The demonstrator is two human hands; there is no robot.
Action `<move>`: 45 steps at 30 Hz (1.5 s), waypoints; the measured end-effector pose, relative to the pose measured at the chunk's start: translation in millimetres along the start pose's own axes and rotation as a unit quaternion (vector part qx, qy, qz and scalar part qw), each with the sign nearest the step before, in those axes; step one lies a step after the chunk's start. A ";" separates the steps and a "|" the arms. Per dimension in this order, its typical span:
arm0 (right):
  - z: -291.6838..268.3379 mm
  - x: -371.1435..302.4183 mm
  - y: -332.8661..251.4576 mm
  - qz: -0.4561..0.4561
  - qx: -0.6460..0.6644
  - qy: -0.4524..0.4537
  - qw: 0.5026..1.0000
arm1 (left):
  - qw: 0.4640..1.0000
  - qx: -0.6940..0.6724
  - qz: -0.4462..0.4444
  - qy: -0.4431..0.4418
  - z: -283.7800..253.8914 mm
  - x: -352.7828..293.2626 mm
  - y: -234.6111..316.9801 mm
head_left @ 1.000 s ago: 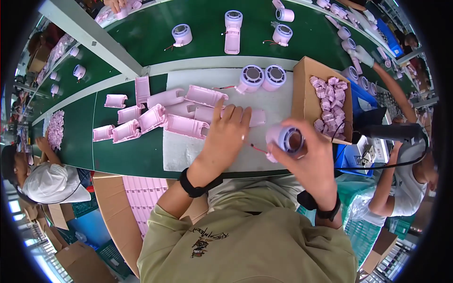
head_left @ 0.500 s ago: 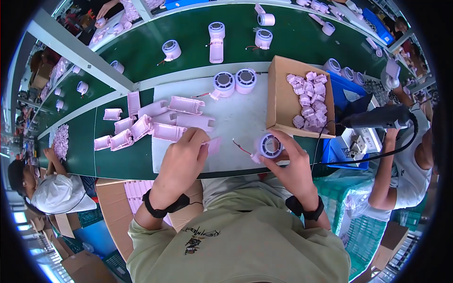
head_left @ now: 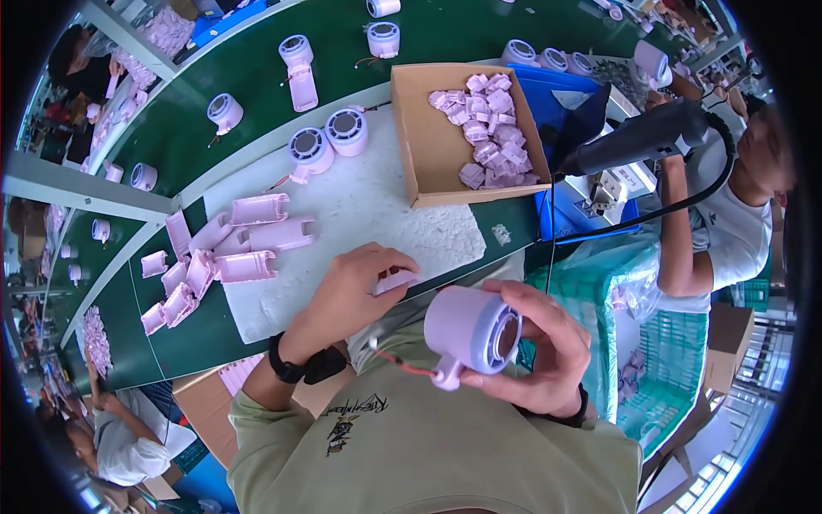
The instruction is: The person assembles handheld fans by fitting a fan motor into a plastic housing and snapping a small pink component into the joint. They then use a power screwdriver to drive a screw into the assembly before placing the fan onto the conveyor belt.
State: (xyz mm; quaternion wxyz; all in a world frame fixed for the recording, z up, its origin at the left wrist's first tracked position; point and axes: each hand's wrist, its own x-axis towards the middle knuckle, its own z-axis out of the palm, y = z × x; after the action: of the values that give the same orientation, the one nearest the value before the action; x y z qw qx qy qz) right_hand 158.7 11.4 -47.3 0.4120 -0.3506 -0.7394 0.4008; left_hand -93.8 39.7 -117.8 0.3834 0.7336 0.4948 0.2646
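My right hand [head_left: 552, 355] is closed round a lavender fan housing [head_left: 462, 321], raised near my chest in front of the bench edge. The housing is tipped, its ringed round end facing right. A short red and black wire with a white plug hangs from its small neck. My left hand [head_left: 355, 283] pinches a small pink plastic piece [head_left: 396, 281] over the near edge of the white mat [head_left: 342, 218]; the fingers partly hide it. Several pink handle shells [head_left: 247, 267] lie on and beside the mat. Two more fan housings [head_left: 311, 150] stand at its far side.
A cardboard box [head_left: 415, 163] of small pink parts stands at the mat's right. Beyond it are a blue bin [head_left: 556, 210] and a black cable-fed device [head_left: 634, 141]. More housings [head_left: 225, 111] stand on the green belt. A teal crate [head_left: 664, 377] and a co-worker [head_left: 728, 231] are at right.
My right hand has lifted the fan housing off the mat toward my body and tilted it. My left hand still holds the pink piece, now nearer the mat's edge. The view has shifted.
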 end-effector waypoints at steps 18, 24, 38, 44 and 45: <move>5.2 35.4 53.4 0.136 -0.065 0.033 0.988 | 0.773 -0.606 -0.175 -0.066 88.8 -6.9 -11.0; 9.1 55.1 58.7 0.054 -0.086 -0.052 0.993 | 0.759 -0.612 -0.173 -0.139 58.6 -5.4 4.4; 5.0 48.7 55.9 0.040 -0.109 -0.092 0.989 | 0.824 -0.527 -0.173 -0.115 57.7 -8.5 7.0; 12.7 51.9 50.2 0.005 -0.166 -0.034 0.985 | 0.832 -0.510 -0.193 -0.106 53.9 -9.9 7.5; 14.4 52.4 46.0 0.002 -0.165 -0.036 0.986 | 0.832 -0.510 -0.193 -0.103 53.4 -10.4 6.5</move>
State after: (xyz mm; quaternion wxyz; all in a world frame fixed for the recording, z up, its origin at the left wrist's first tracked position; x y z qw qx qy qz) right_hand 132.9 71.4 -75.5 0.3205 -0.4005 -0.8092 0.2864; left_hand -53.3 12.6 -142.8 0.7949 0.3470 0.3787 0.3231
